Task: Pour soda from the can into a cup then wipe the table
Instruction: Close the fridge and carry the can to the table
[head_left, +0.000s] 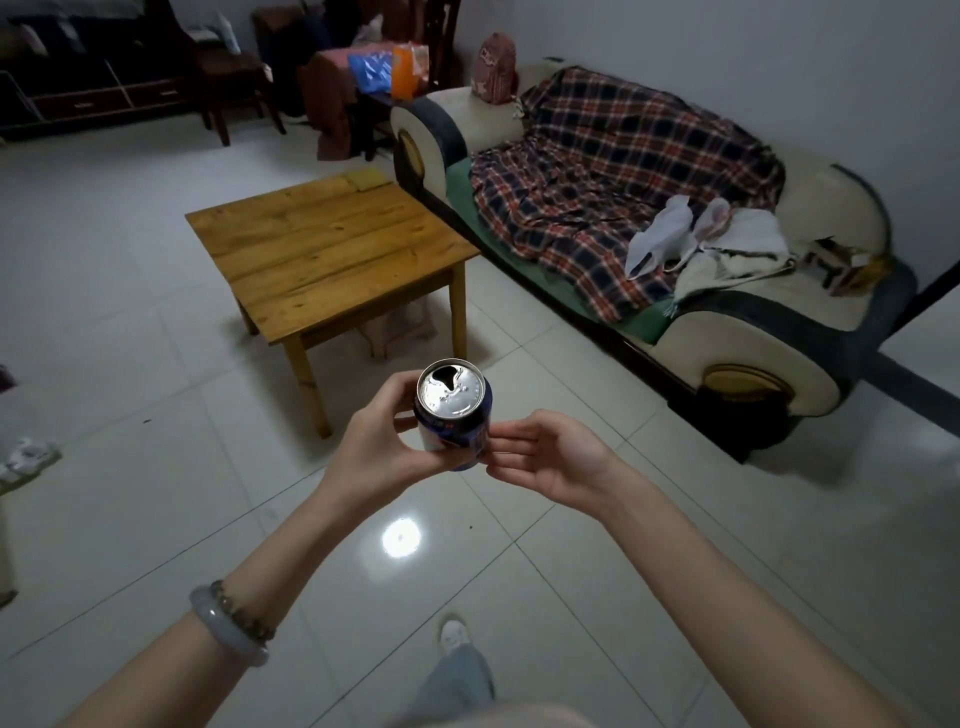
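A blue soda can (453, 410) with a silver top and an open mouth stands upright in mid-air in front of me, above the floor. My left hand (382, 441) is wrapped around its left side. My right hand (545, 457) is beside the can's right side, fingers loosely apart, fingertips touching or nearly touching it. Further off stands a low wooden table (322, 249) with a yellowish cloth (368, 179) on its far corner. No cup is in view.
A cream sofa (769, 332) with a plaid blanket (613, 171) and white bags (660, 239) runs along the right. Dark chairs (223, 67) and a cabinet (93, 93) stand at the back. My foot (453, 631) is on the glossy tiled floor.
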